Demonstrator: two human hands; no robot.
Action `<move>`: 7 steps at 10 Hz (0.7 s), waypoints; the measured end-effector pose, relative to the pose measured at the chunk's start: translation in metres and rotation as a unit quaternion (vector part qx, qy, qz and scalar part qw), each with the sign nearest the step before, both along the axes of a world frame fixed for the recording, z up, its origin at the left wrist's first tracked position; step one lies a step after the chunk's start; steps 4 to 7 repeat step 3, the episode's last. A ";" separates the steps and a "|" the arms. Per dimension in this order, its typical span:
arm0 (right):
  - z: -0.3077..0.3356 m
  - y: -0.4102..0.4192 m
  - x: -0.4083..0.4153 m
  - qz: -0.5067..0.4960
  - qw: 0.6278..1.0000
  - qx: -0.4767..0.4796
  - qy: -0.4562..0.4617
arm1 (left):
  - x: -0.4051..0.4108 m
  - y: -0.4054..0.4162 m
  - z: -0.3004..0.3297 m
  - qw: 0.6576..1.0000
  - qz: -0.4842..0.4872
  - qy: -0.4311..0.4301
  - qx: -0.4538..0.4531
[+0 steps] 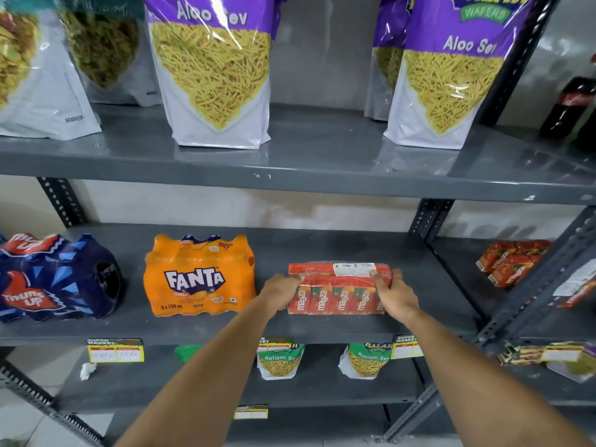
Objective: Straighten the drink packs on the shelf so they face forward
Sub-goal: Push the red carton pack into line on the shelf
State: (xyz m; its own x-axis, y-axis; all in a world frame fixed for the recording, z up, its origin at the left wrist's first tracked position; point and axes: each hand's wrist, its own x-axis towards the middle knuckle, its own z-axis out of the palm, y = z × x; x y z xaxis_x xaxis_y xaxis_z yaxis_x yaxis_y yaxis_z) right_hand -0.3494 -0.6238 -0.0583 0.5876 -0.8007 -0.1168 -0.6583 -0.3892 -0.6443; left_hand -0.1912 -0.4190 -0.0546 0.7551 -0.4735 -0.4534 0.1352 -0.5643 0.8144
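Observation:
A red Maaza juice-carton pack (338, 290) stands on the middle grey shelf (322, 327), its label side toward me. My left hand (280, 293) grips its left end and my right hand (395, 293) grips its right end, fingers curled over the top edge. To the left an orange Fanta pack (198, 275) faces forward. Further left lies a blue Thums Up pack (54, 279), turned at an angle.
Purple Aloo Sev bags (213, 69) stand on the upper shelf. More Maaza packs (509, 261) lie on the neighbouring rack at right, beside a slotted upright (529, 304). A cola bottle (571, 108) stands upper right. Ratlami Sev bags (279, 359) sit below, behind price tags (115, 350).

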 end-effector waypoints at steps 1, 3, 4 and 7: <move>0.009 0.011 0.001 -0.029 0.999 0.018 0.034 | -0.017 0.005 0.002 0.999 0.009 -0.031 0.006; 0.003 0.082 -0.011 -0.070 0.992 -0.093 -0.040 | -0.053 0.063 0.004 0.988 -0.047 -0.149 -0.019; 0.003 0.082 -0.011 -0.070 0.992 -0.093 -0.040 | -0.053 0.063 0.004 0.988 -0.047 -0.149 -0.019; 0.003 0.082 -0.011 -0.070 0.992 -0.093 -0.040 | -0.053 0.063 0.004 0.988 -0.047 -0.149 -0.019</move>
